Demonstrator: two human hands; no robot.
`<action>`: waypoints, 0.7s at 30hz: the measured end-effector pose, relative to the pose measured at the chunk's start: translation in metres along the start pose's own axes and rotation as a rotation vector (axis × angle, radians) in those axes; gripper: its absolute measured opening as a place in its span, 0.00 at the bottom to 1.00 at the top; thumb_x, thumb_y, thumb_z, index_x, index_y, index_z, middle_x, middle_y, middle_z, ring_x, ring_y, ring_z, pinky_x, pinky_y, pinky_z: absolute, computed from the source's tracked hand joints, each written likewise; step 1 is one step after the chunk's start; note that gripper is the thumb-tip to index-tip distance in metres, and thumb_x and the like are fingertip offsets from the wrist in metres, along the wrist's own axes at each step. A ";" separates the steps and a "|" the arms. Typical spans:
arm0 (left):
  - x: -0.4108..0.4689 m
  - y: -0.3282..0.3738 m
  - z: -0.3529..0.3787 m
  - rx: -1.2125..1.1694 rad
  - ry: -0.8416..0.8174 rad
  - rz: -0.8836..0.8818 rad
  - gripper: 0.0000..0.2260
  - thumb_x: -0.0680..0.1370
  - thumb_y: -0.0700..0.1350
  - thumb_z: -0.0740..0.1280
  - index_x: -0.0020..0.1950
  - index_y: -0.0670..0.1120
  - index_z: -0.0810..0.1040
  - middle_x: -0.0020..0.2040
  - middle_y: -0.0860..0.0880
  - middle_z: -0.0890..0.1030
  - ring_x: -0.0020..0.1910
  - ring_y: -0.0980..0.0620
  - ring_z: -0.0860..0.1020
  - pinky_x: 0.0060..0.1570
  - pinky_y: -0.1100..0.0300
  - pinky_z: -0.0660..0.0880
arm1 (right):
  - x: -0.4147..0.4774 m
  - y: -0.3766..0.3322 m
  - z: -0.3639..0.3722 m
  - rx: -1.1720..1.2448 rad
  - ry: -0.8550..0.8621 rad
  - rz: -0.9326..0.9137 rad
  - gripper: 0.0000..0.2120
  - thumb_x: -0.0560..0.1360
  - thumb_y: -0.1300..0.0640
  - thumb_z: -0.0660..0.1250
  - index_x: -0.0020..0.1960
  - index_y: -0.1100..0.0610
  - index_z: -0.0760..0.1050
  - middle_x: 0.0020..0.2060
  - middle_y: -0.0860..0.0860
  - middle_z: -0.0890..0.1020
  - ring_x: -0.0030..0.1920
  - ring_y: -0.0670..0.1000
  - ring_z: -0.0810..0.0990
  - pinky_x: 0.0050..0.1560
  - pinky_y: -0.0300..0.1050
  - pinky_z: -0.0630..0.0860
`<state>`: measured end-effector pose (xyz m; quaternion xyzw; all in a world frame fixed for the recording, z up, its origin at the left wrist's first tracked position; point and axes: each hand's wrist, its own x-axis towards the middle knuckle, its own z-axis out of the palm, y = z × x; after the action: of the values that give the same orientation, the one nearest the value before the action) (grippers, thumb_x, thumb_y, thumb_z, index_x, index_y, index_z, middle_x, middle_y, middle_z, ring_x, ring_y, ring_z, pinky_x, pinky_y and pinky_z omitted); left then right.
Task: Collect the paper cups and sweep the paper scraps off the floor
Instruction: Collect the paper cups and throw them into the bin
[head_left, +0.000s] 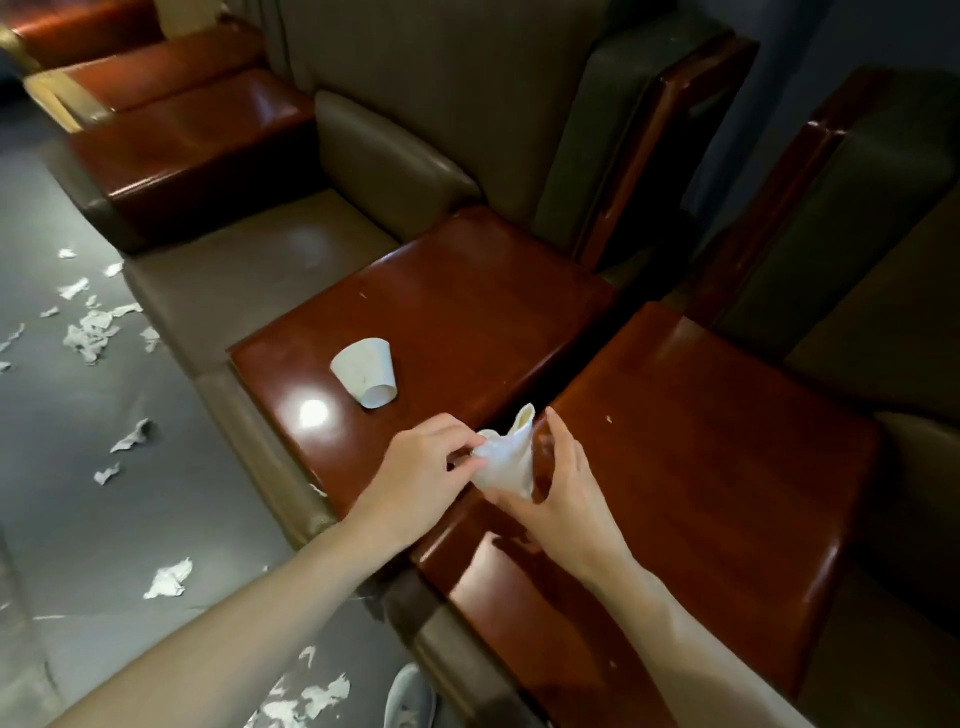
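I judge the cup-collecting step is in hand: the left hand (415, 483) and right hand (569, 488) hold a crushed white paper cup (506, 462) at lower centre of the frame, above the gap between two glossy red-brown wooden surfaces (467, 291). The left fingers (460, 448) pinch its rumpled edge and the right hand's curl round its underside. Next I would free one hand to reach up-left for the second white paper cup (363, 371), lying on its side on the left surface apart from both hands; the torn white paper scraps (91, 332) on the grey floor (104, 519) are not yet swept.

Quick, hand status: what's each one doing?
Left hand: pinching the crumpled paper cup.
Right hand: holding the same cup.
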<state>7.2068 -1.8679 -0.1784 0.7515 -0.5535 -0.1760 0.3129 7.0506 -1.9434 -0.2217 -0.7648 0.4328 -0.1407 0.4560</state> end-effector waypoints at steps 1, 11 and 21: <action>0.002 -0.014 -0.012 0.025 0.036 -0.035 0.04 0.73 0.38 0.72 0.47 0.43 0.83 0.44 0.54 0.78 0.40 0.59 0.75 0.43 0.77 0.67 | 0.010 -0.008 0.008 -0.002 -0.019 0.015 0.47 0.69 0.39 0.71 0.76 0.41 0.43 0.72 0.45 0.60 0.65 0.41 0.66 0.53 0.28 0.69; 0.038 -0.176 -0.153 0.111 0.339 -0.319 0.04 0.71 0.34 0.72 0.41 0.41 0.83 0.41 0.52 0.79 0.36 0.55 0.75 0.40 0.76 0.66 | 0.158 -0.091 0.129 -0.047 -0.149 0.093 0.47 0.71 0.38 0.69 0.77 0.45 0.42 0.76 0.50 0.55 0.74 0.54 0.59 0.68 0.51 0.66; 0.082 -0.269 -0.204 0.118 0.302 -0.364 0.01 0.72 0.35 0.72 0.42 0.39 0.83 0.40 0.52 0.77 0.36 0.57 0.74 0.39 0.78 0.65 | 0.236 -0.108 0.214 -0.387 -0.128 0.145 0.53 0.69 0.43 0.73 0.77 0.46 0.35 0.72 0.56 0.59 0.71 0.57 0.61 0.67 0.53 0.67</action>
<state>7.5522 -1.8371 -0.1986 0.8737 -0.3652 -0.0823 0.3107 7.3764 -1.9841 -0.2920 -0.8124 0.4756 0.0270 0.3363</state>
